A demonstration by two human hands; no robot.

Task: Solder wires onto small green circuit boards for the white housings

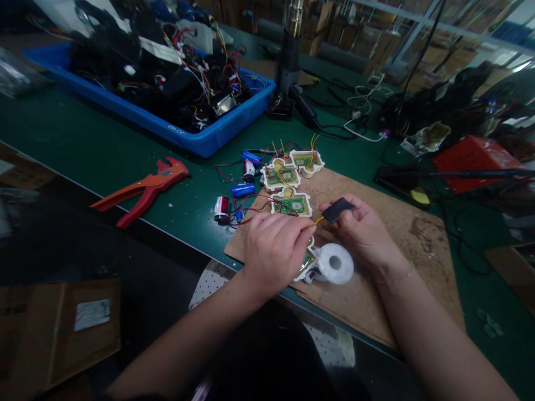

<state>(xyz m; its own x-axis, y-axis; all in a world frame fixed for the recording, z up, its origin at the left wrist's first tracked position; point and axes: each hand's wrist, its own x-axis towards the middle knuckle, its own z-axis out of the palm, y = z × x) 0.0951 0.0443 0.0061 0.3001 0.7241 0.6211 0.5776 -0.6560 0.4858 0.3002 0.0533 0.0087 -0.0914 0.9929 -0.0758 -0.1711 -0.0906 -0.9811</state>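
My right hand (363, 231) pinches a small black pad (337, 210) by its edge, a yellow wire (318, 220) running from it toward my left hand (273, 248), which lies curled over a white-framed circuit board (308, 260); whether those fingers grip anything I cannot tell. A white tape roll (335, 263) sits between my wrists, more boards (291, 204) just beyond my knuckles

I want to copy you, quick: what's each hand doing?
Left hand: curled over a white-cased circuit board; grip cannot be told.
Right hand: closed, pinching a small black pad.
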